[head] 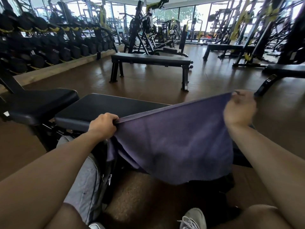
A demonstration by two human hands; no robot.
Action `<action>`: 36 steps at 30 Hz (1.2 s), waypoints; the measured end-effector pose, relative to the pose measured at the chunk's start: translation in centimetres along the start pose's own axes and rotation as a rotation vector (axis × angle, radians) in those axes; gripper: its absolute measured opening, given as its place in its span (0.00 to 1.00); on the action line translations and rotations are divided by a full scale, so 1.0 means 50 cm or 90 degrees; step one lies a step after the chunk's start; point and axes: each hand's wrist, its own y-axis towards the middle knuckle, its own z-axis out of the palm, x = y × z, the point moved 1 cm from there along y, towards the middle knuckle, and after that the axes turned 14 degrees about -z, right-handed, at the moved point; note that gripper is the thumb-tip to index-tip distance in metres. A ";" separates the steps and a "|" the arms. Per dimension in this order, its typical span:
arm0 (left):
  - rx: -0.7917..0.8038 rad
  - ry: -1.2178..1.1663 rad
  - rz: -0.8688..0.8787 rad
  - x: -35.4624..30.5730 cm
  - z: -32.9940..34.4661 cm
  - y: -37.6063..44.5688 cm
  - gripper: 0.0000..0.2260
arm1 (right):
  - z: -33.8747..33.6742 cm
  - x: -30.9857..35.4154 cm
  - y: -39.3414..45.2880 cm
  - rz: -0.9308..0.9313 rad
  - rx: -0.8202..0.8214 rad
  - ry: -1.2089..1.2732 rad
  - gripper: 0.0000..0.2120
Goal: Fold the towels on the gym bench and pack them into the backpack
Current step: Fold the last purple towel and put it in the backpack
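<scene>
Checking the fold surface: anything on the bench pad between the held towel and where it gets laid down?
Nothing visible. The left hand and right hand pinch the purple towel by its top edge, stretched above the bench. The pad's visible part is bare; the towel hides the rest.

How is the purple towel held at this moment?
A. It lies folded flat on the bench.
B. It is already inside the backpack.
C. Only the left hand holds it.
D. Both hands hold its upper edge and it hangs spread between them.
D: the left hand and the right hand each grip a top corner of the purple towel, which hangs open in front of the bench.
</scene>
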 end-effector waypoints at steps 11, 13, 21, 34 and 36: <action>-0.146 -0.237 -0.133 0.059 -0.029 0.030 0.08 | -0.087 -0.151 0.018 0.119 0.165 -0.241 0.14; -0.153 -0.242 -0.221 0.047 -0.033 0.035 0.11 | -0.082 -0.161 0.025 0.150 0.164 -0.223 0.15; 0.107 -0.965 -0.362 -0.023 -0.006 0.096 0.07 | 0.011 -0.183 0.040 0.314 0.085 0.088 0.11; 0.038 -0.207 -0.006 -0.104 0.115 0.224 0.25 | 0.076 -0.254 0.061 0.070 0.518 -0.331 0.34; 0.053 -0.013 0.028 -0.128 0.127 0.222 0.26 | 0.088 -0.262 0.067 0.045 0.527 -0.378 0.34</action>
